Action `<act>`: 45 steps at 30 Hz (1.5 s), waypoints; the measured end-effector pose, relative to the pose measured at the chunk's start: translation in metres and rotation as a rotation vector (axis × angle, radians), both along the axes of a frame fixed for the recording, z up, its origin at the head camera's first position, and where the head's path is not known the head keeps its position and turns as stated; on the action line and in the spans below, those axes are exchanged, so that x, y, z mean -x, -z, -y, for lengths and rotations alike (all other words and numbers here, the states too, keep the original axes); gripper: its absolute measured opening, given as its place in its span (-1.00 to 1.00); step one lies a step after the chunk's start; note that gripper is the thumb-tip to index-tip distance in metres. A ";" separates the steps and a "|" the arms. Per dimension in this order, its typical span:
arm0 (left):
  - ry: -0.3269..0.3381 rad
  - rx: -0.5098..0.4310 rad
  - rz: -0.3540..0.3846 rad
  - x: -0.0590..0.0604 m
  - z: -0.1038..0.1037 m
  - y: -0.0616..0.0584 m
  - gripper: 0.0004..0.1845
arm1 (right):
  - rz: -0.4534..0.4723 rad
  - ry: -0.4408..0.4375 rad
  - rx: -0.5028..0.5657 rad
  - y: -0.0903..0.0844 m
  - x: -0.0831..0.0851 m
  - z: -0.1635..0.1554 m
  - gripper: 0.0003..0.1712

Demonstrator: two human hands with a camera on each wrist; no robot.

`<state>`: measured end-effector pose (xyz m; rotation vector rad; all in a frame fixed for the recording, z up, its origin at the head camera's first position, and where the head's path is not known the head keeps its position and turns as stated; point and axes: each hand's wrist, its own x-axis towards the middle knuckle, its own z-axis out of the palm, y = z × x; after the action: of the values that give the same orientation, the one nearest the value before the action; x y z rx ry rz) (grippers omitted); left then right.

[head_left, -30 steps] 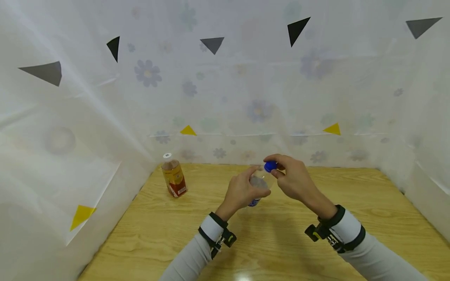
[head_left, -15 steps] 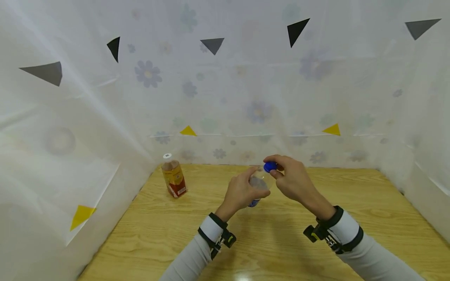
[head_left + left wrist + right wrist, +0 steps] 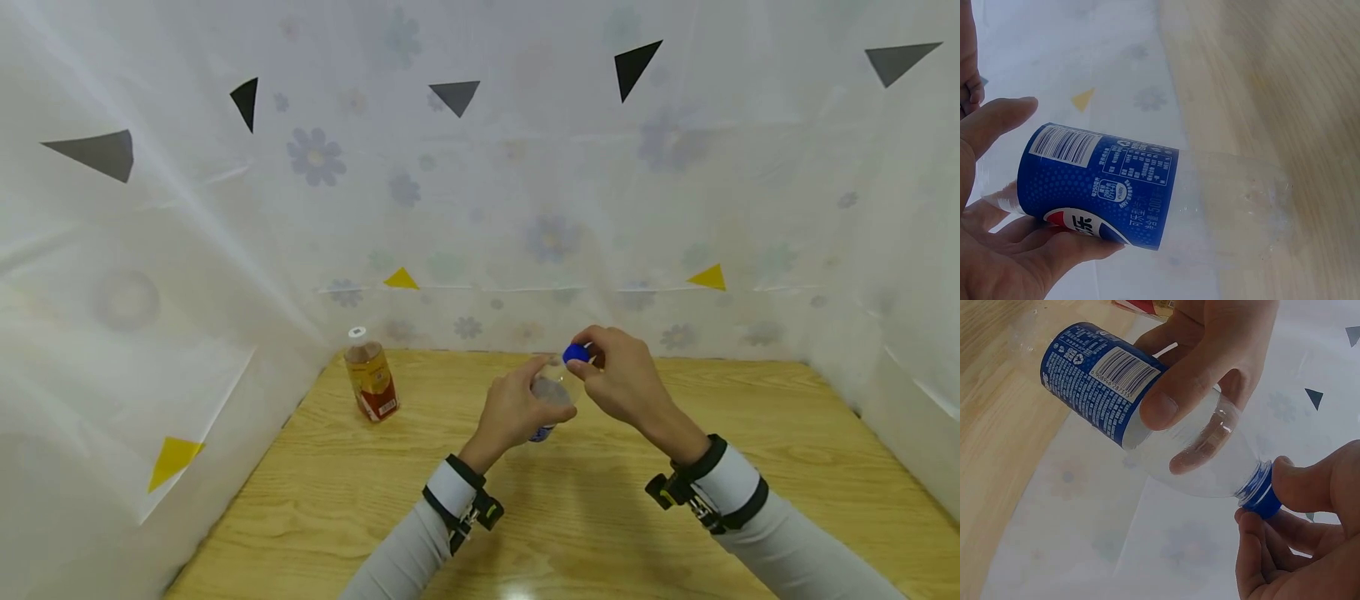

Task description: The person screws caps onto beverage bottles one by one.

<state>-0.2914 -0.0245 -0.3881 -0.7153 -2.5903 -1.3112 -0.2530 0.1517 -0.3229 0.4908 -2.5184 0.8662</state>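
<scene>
My left hand grips a clear empty plastic bottle with a blue label, held tilted above the wooden table. Thumb and fingers of that hand wrap the bottle's upper body. My right hand pinches the blue cap on the bottle's neck between thumb and fingertips. The cap sits on the neck. In the head view most of the bottle is hidden behind my left hand.
A brown tea bottle with a white cap and red-orange label stands at the table's far left. White flowered sheeting with triangle markers walls the table on the left, back and right.
My right hand has shifted slightly left and turned at the wrist on the blue cap. The left hand and bottle stay in place.
</scene>
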 end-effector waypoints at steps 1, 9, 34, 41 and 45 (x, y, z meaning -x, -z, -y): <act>0.000 -0.002 0.004 0.000 0.000 0.000 -0.24 | -0.002 0.004 0.002 0.000 0.000 0.000 -0.81; -0.002 -0.010 0.008 0.000 0.000 0.001 -0.24 | -0.044 0.008 0.004 0.001 0.001 0.000 -0.79; -0.020 0.011 0.018 0.001 0.001 0.000 -0.18 | 0.046 -0.063 -0.029 -0.005 -0.006 0.002 -0.56; -0.012 0.004 0.016 0.001 0.002 0.001 -0.18 | 0.019 -0.063 -0.030 -0.003 -0.006 0.003 -0.56; -0.002 -0.004 0.007 0.001 0.003 0.002 -0.19 | 0.005 -0.065 -0.032 -0.002 -0.005 0.004 -0.55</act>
<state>-0.2923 -0.0272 -0.3898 -0.7091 -2.5923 -1.3206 -0.2483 0.1480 -0.3208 0.5845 -2.5368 0.8524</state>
